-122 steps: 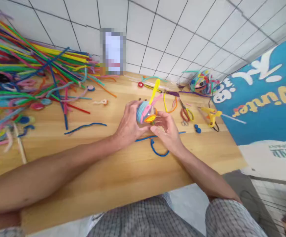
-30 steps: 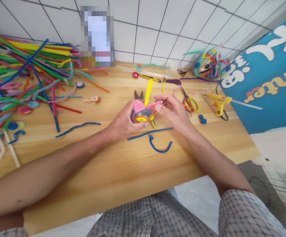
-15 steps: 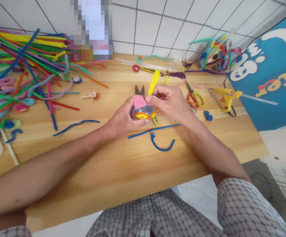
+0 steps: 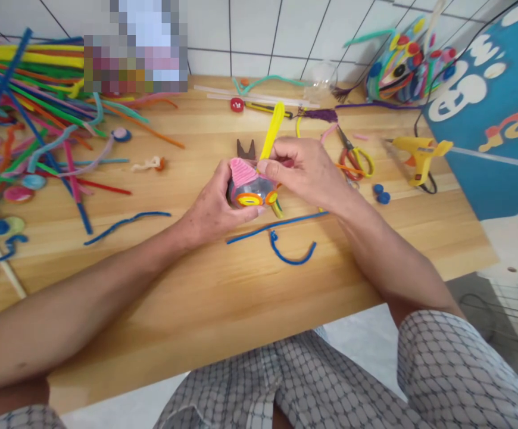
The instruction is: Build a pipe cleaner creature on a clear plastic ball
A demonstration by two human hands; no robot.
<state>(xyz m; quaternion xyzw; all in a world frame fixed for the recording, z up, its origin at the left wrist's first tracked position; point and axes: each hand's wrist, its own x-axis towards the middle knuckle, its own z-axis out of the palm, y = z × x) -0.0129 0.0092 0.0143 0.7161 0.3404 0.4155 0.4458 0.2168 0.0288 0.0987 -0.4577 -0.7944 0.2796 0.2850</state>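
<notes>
A clear round plastic ball with yellow-and-orange ring eyes and a ribbed pink pipe-cleaner patch on top sits in my left hand, its fingers wrapped round the side. My right hand pinches the lower end of a folded yellow pipe cleaner against the ball, beside the pink patch. The yellow piece slants upward. Just below the hands lie a straight blue pipe cleaner and a curved blue one. Dark plier jaws show behind the ball, their handles hidden.
Many loose pipe cleaners heap at the left. To the right lie scissors, a yellow glue gun and blue pompom-like pieces. A colourful decorated fish-like craft stands near the wall, with a cutter knife nearby.
The ball has tilted slightly, so more of the pink patch shows. Both hands keep their grip, and the whole view has shifted a little.
</notes>
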